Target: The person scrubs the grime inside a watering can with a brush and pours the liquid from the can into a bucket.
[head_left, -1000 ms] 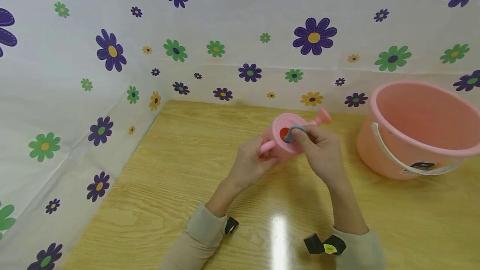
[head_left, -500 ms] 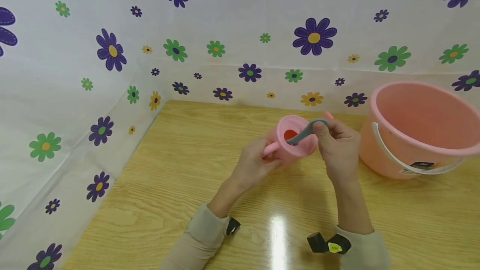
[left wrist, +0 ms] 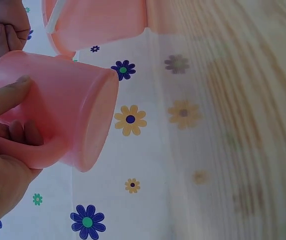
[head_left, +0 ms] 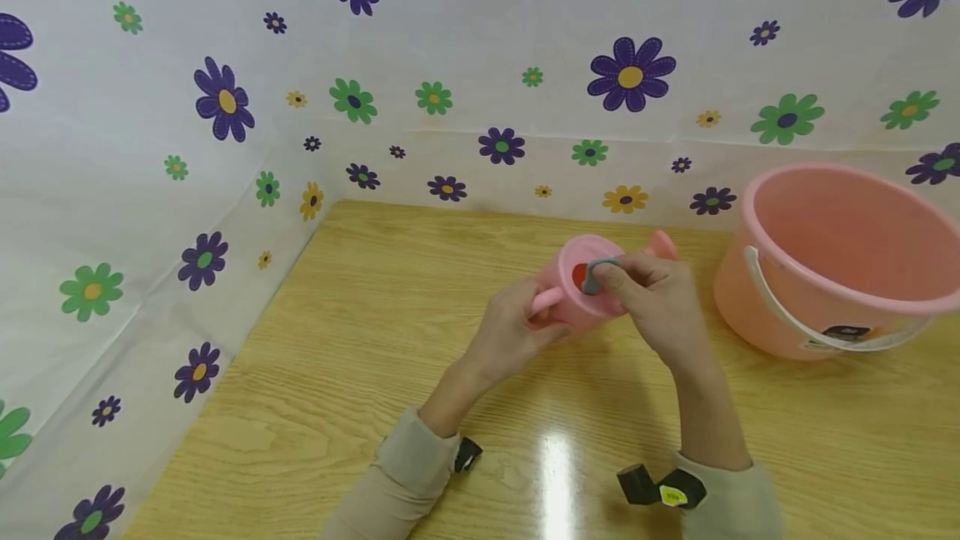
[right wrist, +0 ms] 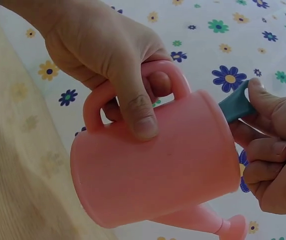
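Note:
A pink toy watering can (head_left: 588,317) is held above the table, tilted with its top opening turned to the right. My left hand (head_left: 512,336) grips its handle, the thumb lying on the can's body (right wrist: 157,170). With thumb and fingers my right hand (head_left: 667,311) pinches the looped end of a teal toy tool (right wrist: 236,106). The tool's other end is inside the can and hidden, so its kind does not show. Something red (head_left: 579,275) shows within the opening. The spout's rose (head_left: 662,245) appears just behind my right hand.
To the right on the wood-grain table (head_left: 315,357) stands a large pink bucket (head_left: 772,298), its white handle (head_left: 795,323) hanging down the front. A white sheet (head_left: 450,40) printed with flowers rises at the back and left.
Half a second ago my right hand drew the tool partway out to the right; now it is deeper in the can again. The can has shifted slightly right and toward me since the first frame.

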Demonstrator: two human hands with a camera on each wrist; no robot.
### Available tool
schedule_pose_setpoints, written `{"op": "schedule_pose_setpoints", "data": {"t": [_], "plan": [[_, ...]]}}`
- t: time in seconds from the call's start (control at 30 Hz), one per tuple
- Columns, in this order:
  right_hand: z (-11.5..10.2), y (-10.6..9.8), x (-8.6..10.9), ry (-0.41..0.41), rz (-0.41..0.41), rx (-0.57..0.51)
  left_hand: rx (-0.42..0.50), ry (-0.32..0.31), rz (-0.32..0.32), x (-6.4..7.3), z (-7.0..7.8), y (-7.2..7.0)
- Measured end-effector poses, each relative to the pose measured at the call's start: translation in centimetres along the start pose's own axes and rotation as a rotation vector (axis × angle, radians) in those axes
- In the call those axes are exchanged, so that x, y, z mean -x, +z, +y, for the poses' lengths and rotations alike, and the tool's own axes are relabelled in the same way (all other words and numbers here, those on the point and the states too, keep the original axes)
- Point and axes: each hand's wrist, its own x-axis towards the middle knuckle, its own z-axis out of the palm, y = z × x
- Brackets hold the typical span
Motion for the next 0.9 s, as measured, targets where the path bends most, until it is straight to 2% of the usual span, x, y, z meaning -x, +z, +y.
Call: {"op": "schedule_pose_setpoints", "data": {"t": [0.1, 0.2, 0.27, 0.33, 0.5, 0.57, 0.67, 0.77, 0.9], "plan": [[-0.48, -0.33, 0.08, -0.017, 0.075, -0.058, 0.01, -0.009, -0.008, 0.0, 0.12, -0.06], [-0.94, -0.64, 0.06, -0.056, 0.165, -0.143, 0.002, 0.007, -0.008, -0.07, 0.15, -0.08], [-1.11, -0.74, 0.05, -0.075, 0.194, -0.17, -0.009, 0.022, -0.003, -0.11, 0.18, -0.08], [-1.09, -0.68, 0.12, -0.071, 0.167, -0.146, -0.021, 0.028, 0.006, -0.09, 0.18, -0.1], [-0.61, -0.2, 0.27, -0.059, -0.024, 0.045, -0.032, 0.022, 0.013, 0.0, 0.25, -0.13], [-0.46, -0.08, 0.29, -0.064, -0.067, 0.094, -0.035, 0.015, 0.011, 0.02, 0.28, -0.11], [-0.41, -0.01, 0.32, -0.065, -0.054, 0.084, -0.03, -0.013, 0.002, 0.07, 0.32, -0.11], [-0.65, -0.15, 0.38, -0.077, 0.005, 0.027, -0.019, -0.039, -0.014, 0.12, 0.34, -0.18], [-0.95, -0.42, 0.36, -0.112, 0.082, -0.036, -0.012, -0.038, -0.031, 0.13, 0.29, -0.29]]}}
